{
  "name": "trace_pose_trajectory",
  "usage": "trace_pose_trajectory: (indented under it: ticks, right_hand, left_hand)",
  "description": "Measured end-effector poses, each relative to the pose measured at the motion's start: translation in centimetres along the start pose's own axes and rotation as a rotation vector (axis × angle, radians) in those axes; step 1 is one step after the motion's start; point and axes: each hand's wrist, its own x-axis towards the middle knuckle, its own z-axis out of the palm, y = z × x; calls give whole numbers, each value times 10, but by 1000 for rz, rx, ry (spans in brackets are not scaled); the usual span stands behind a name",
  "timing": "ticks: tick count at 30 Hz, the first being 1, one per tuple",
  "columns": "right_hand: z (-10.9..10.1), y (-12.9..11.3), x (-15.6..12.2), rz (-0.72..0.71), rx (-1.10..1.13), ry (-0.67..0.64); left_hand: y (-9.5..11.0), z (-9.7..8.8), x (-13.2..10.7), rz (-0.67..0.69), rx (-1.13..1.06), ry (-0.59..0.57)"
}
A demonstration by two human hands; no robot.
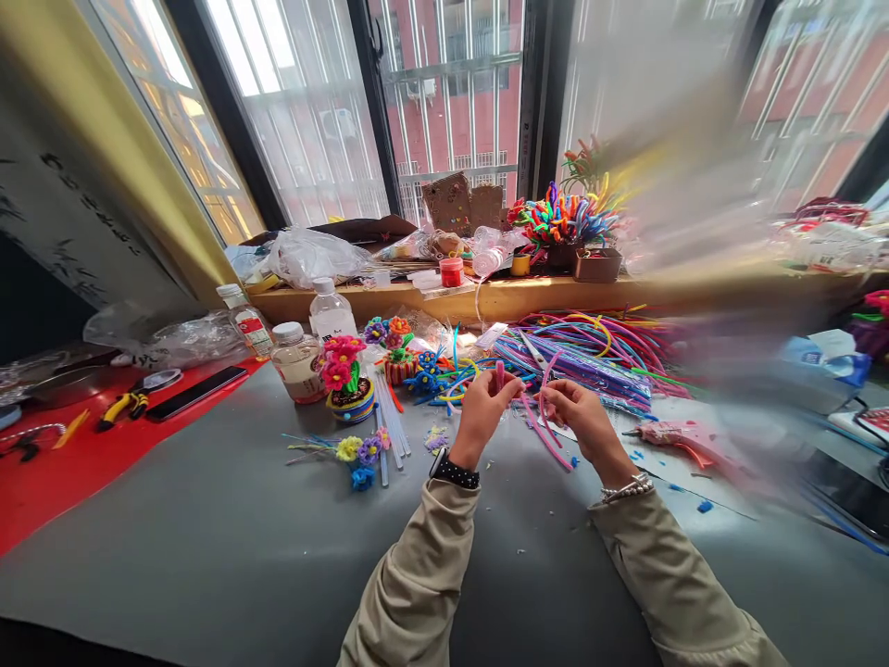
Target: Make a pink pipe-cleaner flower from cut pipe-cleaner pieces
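My left hand [484,408] and my right hand [580,417] are both raised over the grey table [208,537], fingers pinched on a pink pipe cleaner [538,426] that bends between them and trails down toward the table. A heap of coloured pipe cleaners [590,357] lies just beyond my hands. Small pipe-cleaner flowers [361,451] lie to the left of my left hand, beside a bundle of clear sticks [390,421].
Finished flower pots [347,380] and plastic bottles [298,357] stand at the left. A red mat [62,463] carries yellow pliers [125,406] and a phone [195,392]. A glue gun [677,435] lies at the right. The wooden sill [486,296] holds clutter. The right side is motion-blurred.
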Motion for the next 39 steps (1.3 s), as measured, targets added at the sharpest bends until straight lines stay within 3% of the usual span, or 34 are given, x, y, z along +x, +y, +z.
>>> trace_pose_trajectory:
  ticks: [3, 8, 16, 24, 28, 34, 39]
  right_hand:
    - [2, -6, -3, 38, 266, -23]
    - [4, -6, -2, 43, 485, 40]
    - [3, -8, -2, -27, 567, -12]
    - [1, -8, -1, -110, 540, 52]
    - [0, -8, -1, -135, 513, 67]
    - [-1, -7, -1, -237, 379, 218]
    - [-1, -4, 0, -295, 261, 226]
  left_hand:
    - [1, 3, -2, -24, 65, -107]
    - [-1, 5, -3, -39, 28, -211]
    - [2, 7, -5, -131, -118, -331]
    - [10, 4, -8, -269, -220, -383]
    - [10, 3, -7, -307, -240, -354]
    - [7, 2, -5, -202, -184, -208]
    - [4, 3, -3, -146, -203, -83]
